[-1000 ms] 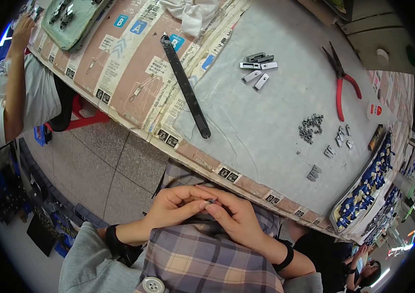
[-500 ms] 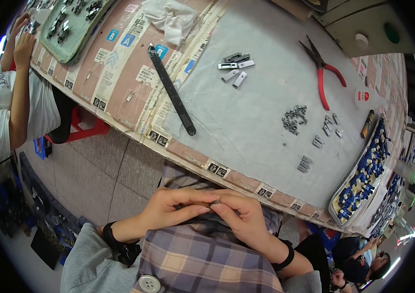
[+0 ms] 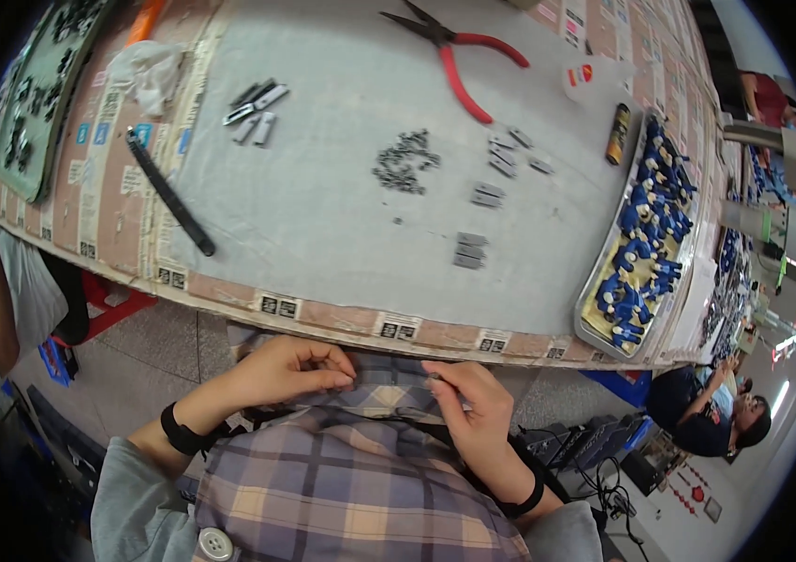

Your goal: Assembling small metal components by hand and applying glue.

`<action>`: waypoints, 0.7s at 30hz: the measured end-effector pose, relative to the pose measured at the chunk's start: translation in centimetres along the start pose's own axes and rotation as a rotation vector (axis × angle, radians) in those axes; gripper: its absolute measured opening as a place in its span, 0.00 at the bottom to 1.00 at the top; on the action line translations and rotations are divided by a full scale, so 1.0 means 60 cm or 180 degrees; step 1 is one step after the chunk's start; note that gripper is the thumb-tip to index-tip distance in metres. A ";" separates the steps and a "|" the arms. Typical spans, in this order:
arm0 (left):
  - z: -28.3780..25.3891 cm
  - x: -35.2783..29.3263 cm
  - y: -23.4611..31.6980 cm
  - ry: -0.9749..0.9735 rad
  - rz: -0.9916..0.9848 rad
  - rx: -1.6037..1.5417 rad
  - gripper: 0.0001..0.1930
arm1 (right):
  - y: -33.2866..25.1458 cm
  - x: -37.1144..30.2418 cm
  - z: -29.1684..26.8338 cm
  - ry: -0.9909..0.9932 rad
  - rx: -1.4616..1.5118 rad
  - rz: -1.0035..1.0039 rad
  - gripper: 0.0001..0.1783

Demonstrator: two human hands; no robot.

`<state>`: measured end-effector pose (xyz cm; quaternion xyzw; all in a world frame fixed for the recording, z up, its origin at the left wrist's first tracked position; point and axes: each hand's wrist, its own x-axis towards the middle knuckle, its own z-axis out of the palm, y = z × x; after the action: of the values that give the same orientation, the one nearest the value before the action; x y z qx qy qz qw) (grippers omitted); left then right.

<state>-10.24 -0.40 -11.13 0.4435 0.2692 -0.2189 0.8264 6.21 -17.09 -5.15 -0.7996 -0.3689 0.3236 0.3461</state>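
Observation:
Over my lap, just off the table's front edge, my hands are held apart. Thumb and forefinger of my left hand point(image 3: 290, 372) are pinched together; anything between them is too small to make out. My right hand point(image 3: 475, 403) pinches a tiny dark grey metal piece point(image 3: 434, 377) at its fingertips. Ahead on the grey mat lie short stacks of small grey metal parts point(image 3: 471, 251), another pair point(image 3: 487, 195) behind them, and several loose ones point(image 3: 503, 159). A pile of tiny metal bits point(image 3: 405, 164) sits to their left.
Red-handled pliers point(image 3: 459, 70) lie at the back. On the left are longer metal pieces point(image 3: 253, 117), a black stick-like tool point(image 3: 171, 195), a white cloth point(image 3: 147, 75) and a green tray point(image 3: 37, 122). A tray of blue parts point(image 3: 595, 332) stands right, near a small dark cylinder point(image 3: 618, 133). People sit on both sides.
My hands, together half a second ago, have come apart, the right one keeping a tiny piece. The view has swung to the right, so the table's things appear further left.

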 end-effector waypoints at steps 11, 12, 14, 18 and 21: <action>0.073 0.112 0.058 -0.1421 -0.0281 0.1050 0.11 | 0.052 -0.056 0.012 0.0993 0.0425 0.1010 0.09; 0.073 0.127 0.035 -0.1578 -0.0231 0.0493 0.11 | 0.057 -0.060 0.012 0.1119 0.0504 0.1102 0.09; 0.081 0.151 0.013 -0.1631 -0.0072 0.0303 0.11 | 0.059 -0.057 0.007 0.1301 0.0514 0.1104 0.06; 0.090 0.178 0.020 -0.1522 -0.0310 0.0179 0.15 | 0.062 -0.058 0.009 0.1298 0.0308 0.0973 0.05; 0.097 0.190 0.028 -0.1595 -0.0519 -0.0081 0.19 | 0.066 -0.061 0.008 0.1302 0.0005 0.0743 0.05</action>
<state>0.88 -5.88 -14.66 0.3419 0.0938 -0.3844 0.8524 5.38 -21.87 -7.58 -0.8855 -0.1960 0.1930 0.3745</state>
